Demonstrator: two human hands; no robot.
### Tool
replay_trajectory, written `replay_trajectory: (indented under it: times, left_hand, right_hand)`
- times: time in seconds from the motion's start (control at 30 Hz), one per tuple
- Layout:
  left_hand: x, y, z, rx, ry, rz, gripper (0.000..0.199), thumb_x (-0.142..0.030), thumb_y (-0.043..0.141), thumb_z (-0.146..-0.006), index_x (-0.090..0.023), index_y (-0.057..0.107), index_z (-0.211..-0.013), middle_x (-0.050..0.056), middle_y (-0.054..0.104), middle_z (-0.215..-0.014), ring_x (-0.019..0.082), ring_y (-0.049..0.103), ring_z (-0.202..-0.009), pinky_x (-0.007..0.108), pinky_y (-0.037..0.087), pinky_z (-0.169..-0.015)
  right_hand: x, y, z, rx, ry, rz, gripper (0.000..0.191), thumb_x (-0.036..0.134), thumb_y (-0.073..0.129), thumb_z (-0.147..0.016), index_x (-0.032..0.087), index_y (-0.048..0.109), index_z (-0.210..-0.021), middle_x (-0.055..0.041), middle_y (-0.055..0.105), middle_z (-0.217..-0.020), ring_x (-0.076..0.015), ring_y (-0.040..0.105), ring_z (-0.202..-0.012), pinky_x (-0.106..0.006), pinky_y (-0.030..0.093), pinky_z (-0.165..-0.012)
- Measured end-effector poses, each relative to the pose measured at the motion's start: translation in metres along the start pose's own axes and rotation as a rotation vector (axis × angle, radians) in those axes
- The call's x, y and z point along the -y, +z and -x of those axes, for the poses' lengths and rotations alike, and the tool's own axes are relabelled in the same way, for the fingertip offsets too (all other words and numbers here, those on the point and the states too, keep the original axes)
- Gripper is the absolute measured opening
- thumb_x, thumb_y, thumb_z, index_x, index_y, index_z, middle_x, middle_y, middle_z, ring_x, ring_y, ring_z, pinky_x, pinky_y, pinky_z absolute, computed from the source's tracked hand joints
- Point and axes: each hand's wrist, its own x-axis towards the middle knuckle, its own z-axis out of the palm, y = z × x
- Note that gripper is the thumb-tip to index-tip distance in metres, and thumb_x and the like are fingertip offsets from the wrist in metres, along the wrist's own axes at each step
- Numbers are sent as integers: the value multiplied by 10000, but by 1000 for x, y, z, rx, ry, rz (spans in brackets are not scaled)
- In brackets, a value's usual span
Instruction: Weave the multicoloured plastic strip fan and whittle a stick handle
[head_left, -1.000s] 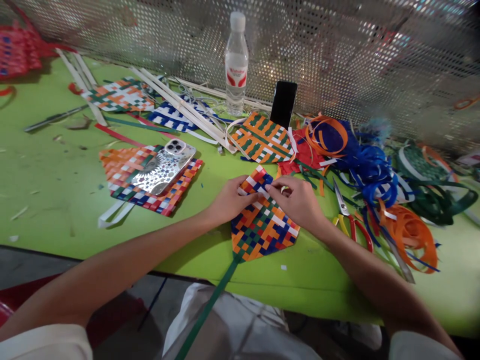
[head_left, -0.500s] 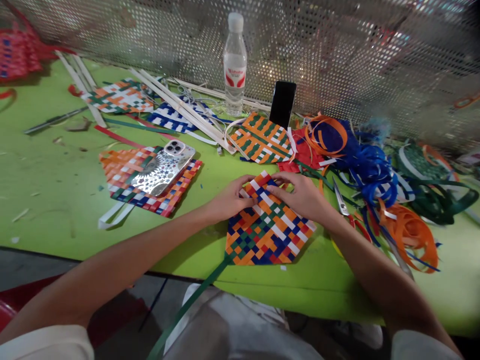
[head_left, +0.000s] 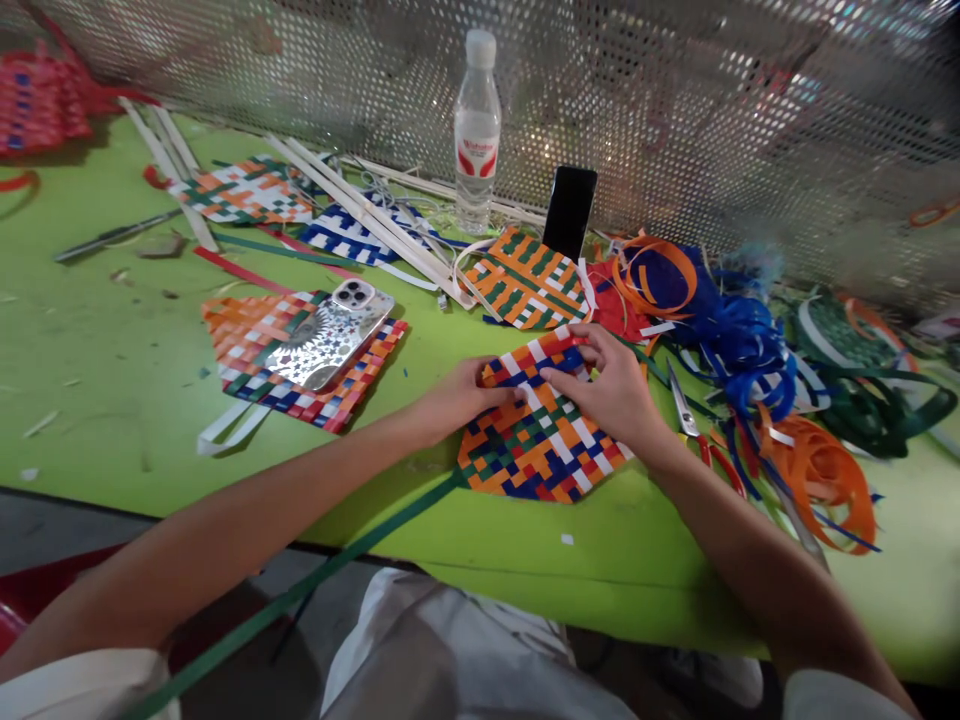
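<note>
1 woven piece (head_left: 540, 450) near front edge of the worktop (head_left: 112, 400), pinched at upper left by the left hand (head_left: 465, 400), at upper right by the right hand (head_left: 611, 390), both partly curled, thumbs pressed on its face.

On the counter (head_left: 420, 365), a phone (head_left: 332, 335) lies on a woven piece (head_left: 345, 400) at left. Behind, a bottle (head_left: 477, 140) stands upright, left of a second phone (head_left: 570, 212). Scissors (head_left: 694, 425) lie at right, left of coiled strips (head_left: 825, 480). A perforated screen (head_left: 660, 110) rises behind everything.

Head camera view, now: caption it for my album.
Two hands holding a multicoloured woven piece over a green table, scissors nearby.
</note>
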Motion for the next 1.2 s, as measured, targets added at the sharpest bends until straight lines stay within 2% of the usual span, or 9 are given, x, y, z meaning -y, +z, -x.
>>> replay_trajectory:
  times: [0.07,0.2,0.33,0.57,0.67,0.8,0.97,1.2]
  left_hand:
    - [-1,1,2,20,7,-107,326,-322,854,-745,-147,726,-989,95,784,-971,226,731,-861,384,612,-811]
    - [-3,2,6,-2,98,-247,253,-351,812,-792,-159,720,-930,60,789,-955,195,708,-787,325,590,-714]
    - [-6,1,7,-8,155,-340,233,-359,784,-817,-163,717,-925,45,787,-942,194,701,-790,295,567,-678]
    - [-6,0,5,-24,166,-347,215,-363,772,-829,-172,709,-907,63,787,-953,203,697,-781,317,568,-666]
    - [-5,0,5,-18,175,-330,209,-359,768,-830,-173,693,-887,57,777,-922,191,679,-749,308,557,-641]
    - [-4,2,8,-70,208,-415,220,-371,743,-842,-166,681,-892,39,743,-856,174,642,-717,288,522,-613]
    - [-6,6,14,-106,227,-484,222,-370,718,-848,-164,676,-918,14,706,-805,164,616,-704,263,479,-589]
    - [-6,8,12,-95,238,-451,206,-342,714,-844,-158,679,-930,20,731,-865,164,633,-746,258,502,-624]
  right_hand:
    - [1,-1,0,72,30,-63,508,391,861,-773,241,598,-1180,-57,770,-1028,-237,750,-901,-392,642,-790]
    - [1,-3,0,179,74,-129,522,383,885,-744,260,590,-1156,-59,761,-1078,-247,752,-949,-401,653,-795]
    - [-3,-2,-1,153,112,-82,550,369,894,-729,258,599,-1180,-75,753,-1119,-256,751,-945,-412,659,-774]
    - [-2,-2,-3,146,49,-107,443,329,861,-757,258,606,-1112,-53,739,-1069,-245,742,-940,-383,658,-737]
    - [1,-1,-2,135,50,-68,416,303,842,-772,258,616,-1118,-65,734,-1112,-259,735,-994,-404,658,-787]
    - [-4,4,0,103,16,-57,446,286,848,-762,265,604,-1133,-57,724,-1123,-262,725,-1018,-443,648,-869]
    - [-6,4,1,110,9,-39,417,310,831,-786,262,596,-1127,-49,720,-1077,-249,720,-1006,-436,639,-876]
    - [3,-3,-1,153,13,-101,400,290,819,-789,262,614,-1130,-51,726,-1080,-250,729,-968,-393,647,-768]
